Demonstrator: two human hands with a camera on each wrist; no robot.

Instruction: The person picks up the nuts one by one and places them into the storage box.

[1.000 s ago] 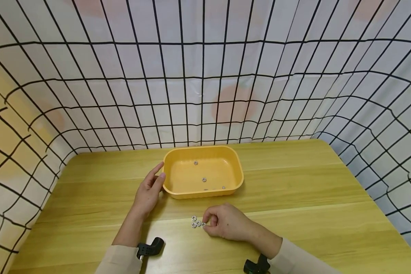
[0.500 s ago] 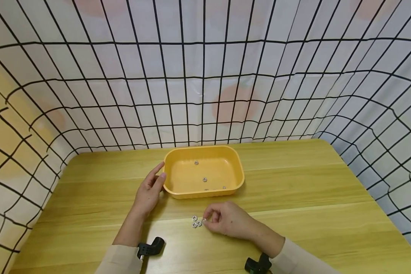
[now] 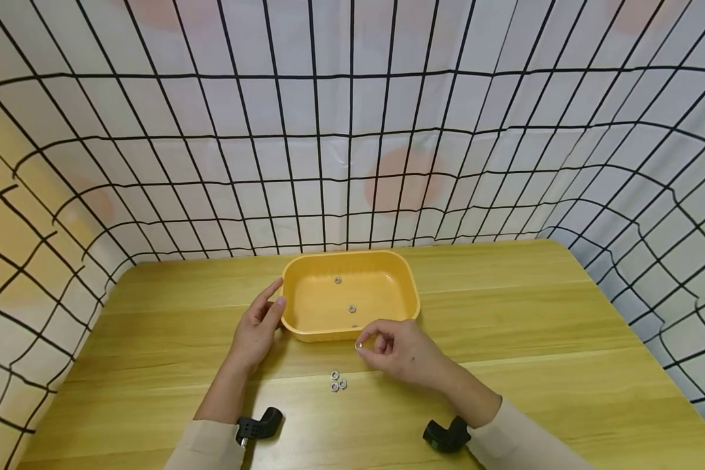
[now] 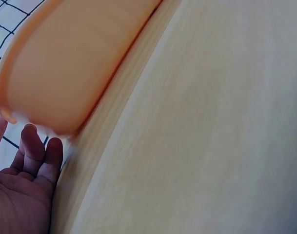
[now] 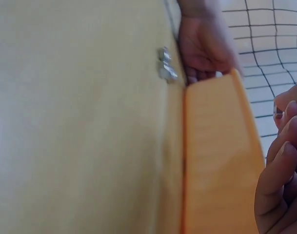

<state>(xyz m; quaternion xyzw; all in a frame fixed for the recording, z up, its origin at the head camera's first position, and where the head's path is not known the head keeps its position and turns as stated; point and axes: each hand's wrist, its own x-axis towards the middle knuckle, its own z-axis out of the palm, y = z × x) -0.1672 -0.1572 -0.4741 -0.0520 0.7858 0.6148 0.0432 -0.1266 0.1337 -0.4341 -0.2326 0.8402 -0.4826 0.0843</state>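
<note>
By the right hand (image 3: 408, 352), a small metal nut (image 3: 358, 346) is pinched between thumb and forefinger, just in front of the near wall of a yellow plastic tray (image 3: 382, 294); whether that wall is touched cannot be told. Part of the nut is covered by the fingertips, though its dark hole is shown in the right wrist view, where the hand is cut off by the edge. The right part of the tray's near wall is hidden behind the hand. The tray's left end is touched by the thumb and forefinger of the left hand (image 3: 255, 333), whose other fingers are seen loosely bent beside the tray in the left wrist view; the forefinger there is mostly cut off. Inside the tray, two nuts (image 3: 352, 309) are plainly seen on the floor, and a third nut (image 3: 355, 326) is half concealed by the near rim. Three loose nuts (image 3: 335, 386) are clustered on the wooden table (image 3: 534, 339) in front of the tray, blurred together in the right wrist view.
</note>
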